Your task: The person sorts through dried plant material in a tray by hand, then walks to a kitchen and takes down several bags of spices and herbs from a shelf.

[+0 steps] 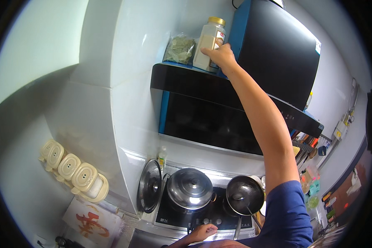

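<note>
My right hand (222, 56) is raised up high, its fingers wrapped round a clear plastic jar (206, 43) with a yellow lid and pale contents. The jar stands on the ledge of the black range hood, beside a clear bag of dried leaves (180, 48). Low down, at the front edge of the stove, my left hand (204, 232) has its fingers loosely curled in, with nothing visible in them. Nearest to it are the stove knobs and a lidded steel pot (190, 188). A dark wok (244, 194) with a ladle in it sits on the right burner.
The range hood (206, 113) juts out over the black stove top (169, 219). A glass pot lid (151, 186) leans against the wall by a small bottle (162, 157). Cream seasoning boxes (84, 177) line the left wall. Utensils (306, 153) hang at the right.
</note>
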